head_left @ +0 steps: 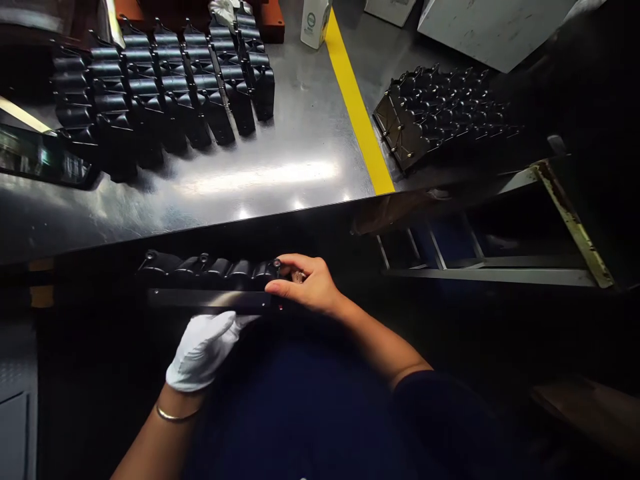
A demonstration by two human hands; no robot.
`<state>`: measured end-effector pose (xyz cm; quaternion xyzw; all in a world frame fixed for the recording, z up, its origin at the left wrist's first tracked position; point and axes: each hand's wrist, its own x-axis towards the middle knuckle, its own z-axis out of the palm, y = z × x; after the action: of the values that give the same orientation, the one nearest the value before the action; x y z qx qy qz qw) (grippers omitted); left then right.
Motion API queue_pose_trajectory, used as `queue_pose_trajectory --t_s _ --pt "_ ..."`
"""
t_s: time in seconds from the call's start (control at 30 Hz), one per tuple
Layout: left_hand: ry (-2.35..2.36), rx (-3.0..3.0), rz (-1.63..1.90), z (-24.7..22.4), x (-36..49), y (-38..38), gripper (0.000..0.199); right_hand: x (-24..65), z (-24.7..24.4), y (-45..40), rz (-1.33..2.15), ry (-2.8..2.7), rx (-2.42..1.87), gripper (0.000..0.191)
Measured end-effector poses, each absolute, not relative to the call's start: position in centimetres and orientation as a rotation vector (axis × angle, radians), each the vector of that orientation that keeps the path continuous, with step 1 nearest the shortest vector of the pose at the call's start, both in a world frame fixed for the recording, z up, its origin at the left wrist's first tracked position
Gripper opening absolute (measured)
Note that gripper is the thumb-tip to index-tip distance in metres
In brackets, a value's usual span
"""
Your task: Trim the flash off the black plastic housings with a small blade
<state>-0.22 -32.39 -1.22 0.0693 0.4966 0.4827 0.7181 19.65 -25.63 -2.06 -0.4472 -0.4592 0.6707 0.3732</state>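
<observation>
A long black moulded part [210,299] with a row of rounded humps and small screw bosses is held in front of my body, below the table's front edge. My right hand [311,285], bare, pinches its right end between thumb and fingers. At the part's near side is my left hand [204,348] in a white glove, fingers curled against the lower edge; some fingertips are hidden beneath it. More black parts of similar shape [165,87] stand in rows on the metal table [295,143] beyond.
Right of a yellow tape line [357,100] sits another cluster of black parts [445,110]. A small white box [315,23] and larger pale boxes [487,27] stand at the back. Under the table at right is a metal frame [490,275]. A white glove [225,10] shows at the top.
</observation>
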Motion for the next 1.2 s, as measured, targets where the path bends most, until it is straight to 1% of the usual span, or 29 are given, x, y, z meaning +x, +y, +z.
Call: queue_pose_trajectory --t_s 0.07,0.13,0.17,0.4,0.43,0.53,0.6,0.7,0.77,0.83,0.9,0.97,1.03,1.1,1.2 --pt "1.139 0.101 1.153 -1.3 0.7 -32.1 0.038 19.0 -2.1 -26.0 1.854 -1.170 -1.046 0.056" --pt "1.141 -0.029 1.174 -1.5 1.4 -31.8 0.026 19.1 -2.1 -25.8 1.879 -1.174 -1.028 0.050" --pt "1.120 -0.085 1.161 -1.6 1.5 -31.7 0.025 19.4 -2.2 -25.6 1.858 -1.183 -1.048 0.047" --pt "0.818 -0.273 1.109 -1.9 1.5 -31.3 0.046 20.0 -2.2 -25.3 1.800 -1.250 -1.095 0.038" --pt "0.805 -0.284 1.121 -2.0 1.4 -31.3 0.047 19.9 -2.2 -25.5 1.728 -1.290 -1.129 0.036" --pt "0.823 -0.297 1.166 -2.3 0.8 -31.4 0.051 19.9 -2.3 -25.5 1.371 -1.456 -1.235 0.028" --pt "0.842 -0.279 1.170 -2.5 0.3 -31.7 0.052 20.1 -2.3 -25.4 1.276 -1.510 -1.253 0.026" --pt "0.885 -0.250 1.152 -2.6 -0.1 -31.9 0.047 20.0 -2.0 -25.4 1.418 -1.587 -1.166 0.025" --pt "0.906 -0.227 1.143 -2.6 0.0 -31.9 0.045 19.8 -1.8 -25.5 1.375 -1.698 -1.044 0.024" --pt "0.904 -0.209 1.130 -2.7 0.0 -31.9 0.043 19.7 -1.8 -25.6 1.196 -1.818 -0.953 0.026" --pt "0.900 -0.213 1.122 -2.8 -0.1 -32.0 0.040 19.9 -1.8 -25.3 1.055 -1.914 -0.991 0.026" --pt "0.911 -0.200 1.126 -2.9 -0.4 -32.2 0.037 20.3 -1.8 -24.9 1.000 -1.983 -1.159 0.026" --pt "0.930 -0.134 1.124 -2.8 -0.6 -32.6 0.035 20.8 -1.6 -24.6 0.994 -2.057 -1.202 0.028" --pt "0.963 -0.034 1.089 -2.6 -0.7 -33.0 0.040 21.0 -1.3 -24.5 1.044 -2.160 -0.997 0.036" --pt "1.056 0.109 1.017 -2.0 -0.6 -33.2 0.054 21.0 -0.7 -24.8 1.085 -2.294 -0.638 0.048"
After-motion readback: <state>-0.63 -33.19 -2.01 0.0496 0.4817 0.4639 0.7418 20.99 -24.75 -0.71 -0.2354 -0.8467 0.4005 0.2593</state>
